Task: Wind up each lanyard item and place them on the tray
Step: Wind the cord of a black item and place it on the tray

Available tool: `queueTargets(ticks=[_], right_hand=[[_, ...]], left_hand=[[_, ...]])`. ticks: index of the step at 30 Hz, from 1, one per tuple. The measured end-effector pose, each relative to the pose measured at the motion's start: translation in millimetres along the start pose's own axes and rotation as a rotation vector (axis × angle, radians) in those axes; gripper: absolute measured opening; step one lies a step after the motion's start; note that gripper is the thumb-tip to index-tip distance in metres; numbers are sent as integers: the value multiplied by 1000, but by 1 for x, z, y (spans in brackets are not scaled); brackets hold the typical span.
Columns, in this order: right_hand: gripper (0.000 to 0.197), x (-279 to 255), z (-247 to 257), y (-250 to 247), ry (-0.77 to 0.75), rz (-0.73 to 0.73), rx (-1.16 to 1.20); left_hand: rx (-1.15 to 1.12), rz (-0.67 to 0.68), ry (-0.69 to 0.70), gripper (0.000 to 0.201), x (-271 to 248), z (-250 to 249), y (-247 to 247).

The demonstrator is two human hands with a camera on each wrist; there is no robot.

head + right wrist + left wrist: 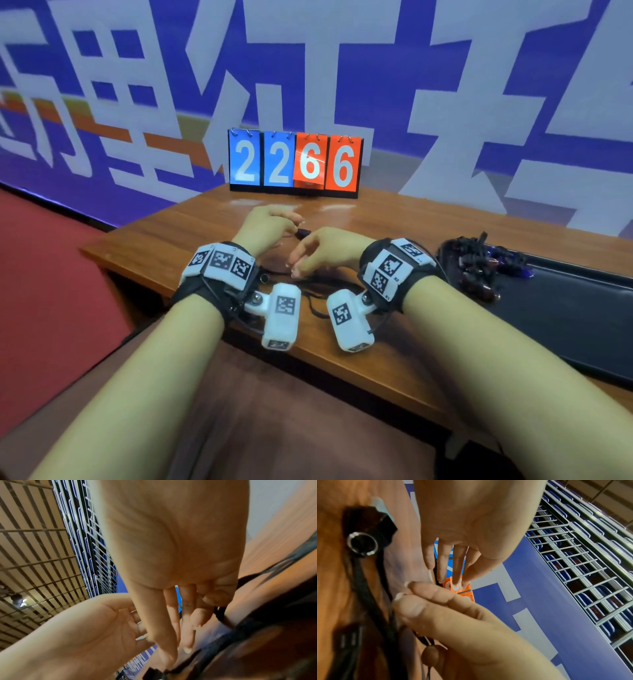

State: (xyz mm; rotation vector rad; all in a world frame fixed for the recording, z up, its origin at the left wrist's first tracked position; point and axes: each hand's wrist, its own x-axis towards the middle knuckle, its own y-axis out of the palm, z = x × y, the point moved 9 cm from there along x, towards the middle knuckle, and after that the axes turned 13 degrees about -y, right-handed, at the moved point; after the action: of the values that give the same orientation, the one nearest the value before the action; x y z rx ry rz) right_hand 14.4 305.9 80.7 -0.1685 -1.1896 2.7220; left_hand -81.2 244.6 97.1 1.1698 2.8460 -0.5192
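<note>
A black lanyard [313, 305] lies loose on the wooden table [205, 219] under both hands. My left hand [274, 226] pinches its dark end [303, 233], and my right hand [308, 253] sits close beside, fingers curled. In the left wrist view the right hand [419, 601] pinches the thin cord between thumb and forefinger, near a black clasp with a metal ring [362, 543] and a brown bead [430, 654]. In the right wrist view the right hand's outer fingers [214, 599] curl round the black strap [257, 622]. The black tray [565, 308] lies at the right.
A heap of dark wound lanyards [479, 267] sits at the tray's near-left end. A flip scoreboard reading 2266 [294, 164] stands at the table's far edge before a blue and white banner. The table's front edge runs just under my wrists.
</note>
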Motion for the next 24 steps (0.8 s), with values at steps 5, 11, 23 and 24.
queueTargets(ticks=[5, 11, 23, 24], right_hand=[[28, 14, -3, 20, 63, 59, -64], [12, 17, 2, 24, 50, 72, -89], [16, -32, 1, -77, -76, -505, 520], [17, -43, -1, -88, -87, -568, 546]], left_hand=[[2, -20, -11, 30, 4, 11, -13], [30, -8, -28, 29, 8, 20, -18], [168, 290, 63, 64, -14, -4, 47], [129, 312, 88, 58, -15, -8, 53]])
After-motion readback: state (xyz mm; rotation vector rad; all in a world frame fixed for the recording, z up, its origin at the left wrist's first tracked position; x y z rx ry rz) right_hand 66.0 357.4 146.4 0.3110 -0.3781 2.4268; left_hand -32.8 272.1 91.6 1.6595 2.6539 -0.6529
